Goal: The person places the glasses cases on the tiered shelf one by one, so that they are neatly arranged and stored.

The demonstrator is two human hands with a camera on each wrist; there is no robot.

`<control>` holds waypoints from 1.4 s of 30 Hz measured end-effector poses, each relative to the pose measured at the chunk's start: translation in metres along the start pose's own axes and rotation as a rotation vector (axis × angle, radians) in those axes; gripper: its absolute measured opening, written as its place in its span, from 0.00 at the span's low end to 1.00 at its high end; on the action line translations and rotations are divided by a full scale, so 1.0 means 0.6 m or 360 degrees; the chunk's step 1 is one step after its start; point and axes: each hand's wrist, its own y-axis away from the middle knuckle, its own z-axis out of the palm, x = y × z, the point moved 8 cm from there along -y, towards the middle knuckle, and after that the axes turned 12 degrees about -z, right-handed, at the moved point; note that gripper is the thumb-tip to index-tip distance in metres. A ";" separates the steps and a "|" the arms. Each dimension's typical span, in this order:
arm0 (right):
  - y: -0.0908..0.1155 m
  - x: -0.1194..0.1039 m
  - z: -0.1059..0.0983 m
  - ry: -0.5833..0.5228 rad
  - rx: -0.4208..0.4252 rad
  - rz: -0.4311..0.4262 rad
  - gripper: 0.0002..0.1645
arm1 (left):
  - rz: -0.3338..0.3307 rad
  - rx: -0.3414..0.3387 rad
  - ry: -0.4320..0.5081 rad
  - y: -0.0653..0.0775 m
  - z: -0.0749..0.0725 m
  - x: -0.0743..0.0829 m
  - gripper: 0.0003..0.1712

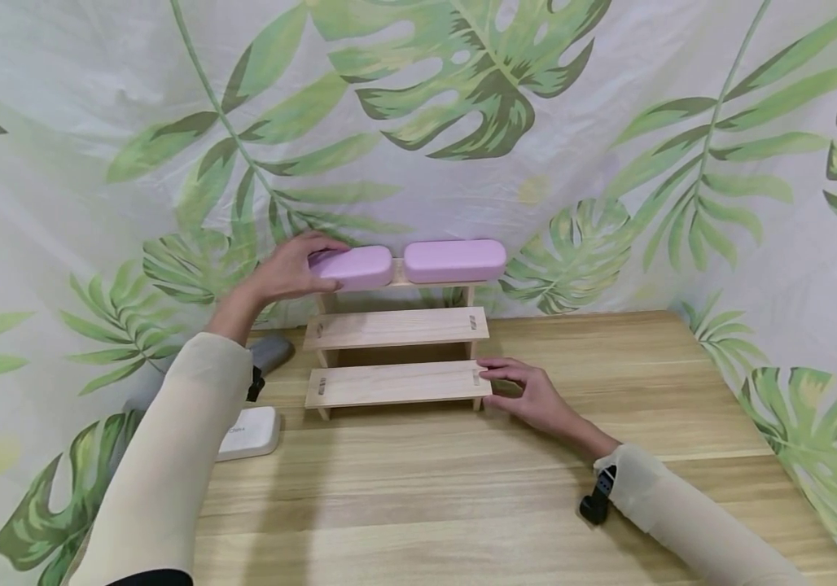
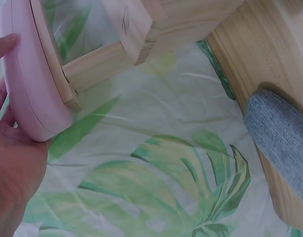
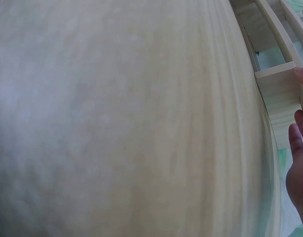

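A pale wooden three-tier stand (image 1: 396, 325) stands against the patterned cloth at the back of the table. On its top tier lie two pink glasses cases, the left case (image 1: 360, 267) and the right case (image 1: 455, 261), end to end with a small gap. My left hand (image 1: 290, 267) grips the left case at its outer end, thumb on the front side and fingers over the top. In the left wrist view that pink case (image 2: 30, 74) rests along the tier's edge. My right hand (image 1: 528, 395) holds the right end of the lowest tier between thumb and fingers.
Left of the stand lie a grey fabric-covered case (image 1: 270, 355) and, nearer, a white case (image 1: 251, 433) with dark lettering, partly behind my left sleeve. Leaf-printed cloth (image 1: 572, 187) hangs behind and beside the wooden table (image 1: 462, 496).
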 end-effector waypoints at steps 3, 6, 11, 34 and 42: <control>-0.001 -0.002 0.000 -0.0007 0.0003 -0.0005 0.25 | 0.0005 0.0002 -0.0009 -0.005 0.001 0.002 0.37; -0.003 -0.006 -0.001 -0.0011 0.0015 -0.0012 0.25 | 0.0001 0.0008 -0.0015 -0.009 0.001 0.003 0.37; -0.005 -0.007 -0.002 -0.0034 0.0040 -0.0004 0.26 | 0.0008 0.0007 -0.0022 -0.010 0.000 0.006 0.36; -0.003 -0.004 -0.002 0.0001 0.0008 -0.0002 0.24 | 0.0006 0.0009 -0.0027 -0.008 0.004 0.008 0.36; -0.003 -0.004 0.000 -0.0024 0.0027 0.0011 0.26 | 0.0077 0.0040 0.0080 0.005 -0.007 0.019 0.35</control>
